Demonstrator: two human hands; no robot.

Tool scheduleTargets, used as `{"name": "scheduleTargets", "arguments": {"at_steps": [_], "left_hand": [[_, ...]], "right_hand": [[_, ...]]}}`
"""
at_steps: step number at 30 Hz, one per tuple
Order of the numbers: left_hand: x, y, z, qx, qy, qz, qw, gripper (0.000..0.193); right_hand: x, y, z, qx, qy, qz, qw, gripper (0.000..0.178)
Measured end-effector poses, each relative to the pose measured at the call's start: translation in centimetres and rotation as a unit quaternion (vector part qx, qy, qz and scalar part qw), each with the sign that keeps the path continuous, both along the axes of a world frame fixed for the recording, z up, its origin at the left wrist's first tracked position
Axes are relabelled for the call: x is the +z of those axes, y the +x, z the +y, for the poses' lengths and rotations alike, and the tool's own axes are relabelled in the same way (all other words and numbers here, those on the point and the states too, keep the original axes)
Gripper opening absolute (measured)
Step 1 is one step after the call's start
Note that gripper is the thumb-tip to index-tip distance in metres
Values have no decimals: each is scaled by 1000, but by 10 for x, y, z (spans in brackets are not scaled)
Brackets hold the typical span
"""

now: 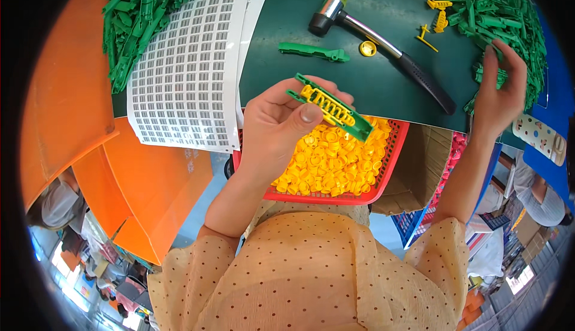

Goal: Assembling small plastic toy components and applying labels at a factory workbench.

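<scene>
My left hand (278, 121) is closed on a green plastic part (359, 128), held tilted above a basket. Seated in that part is a yellow zigzag insert (326, 106), with my thumb resting against its edge. My right hand (503, 85) is at the pile of green plastic parts (503, 17) on the right, fingers apart and nothing visibly held. On the dark green table lie a single green part (313, 52) and a mallet (389, 46) with a black handle and a clear yellowish face.
Below my left hand, a red basket (383, 190) holds many yellow round caps (329, 160). Sticker sheets (185, 67) lie at left beside another green pile (141, 26). A yellow cap (368, 48) and yellow pieces (441, 21) are near the mallet. A cardboard box (416, 166) stands right of the basket.
</scene>
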State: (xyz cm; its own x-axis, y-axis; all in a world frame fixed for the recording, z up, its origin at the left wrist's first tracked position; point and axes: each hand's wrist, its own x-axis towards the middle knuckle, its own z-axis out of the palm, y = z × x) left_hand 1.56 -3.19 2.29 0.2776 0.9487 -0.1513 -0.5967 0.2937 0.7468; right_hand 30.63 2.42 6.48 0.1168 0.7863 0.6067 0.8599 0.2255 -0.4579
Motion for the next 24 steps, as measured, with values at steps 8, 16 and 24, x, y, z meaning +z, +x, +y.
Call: {"name": "scheduleTargets", "arguments": {"at_steps": [8,16,24], "left_hand": [[9,7,-2,39,57,38,997,45],[13,-23,6,-33,71,-2,997,28],[19,-22,-3,42,91,102,990,26]], "right_hand": [[-22,-117,-59,280,-176,465,821,23],[-10,-105,-69,265,-394,614,631,22],[-5,-120,-70,234,-282,472,802,30]]}}
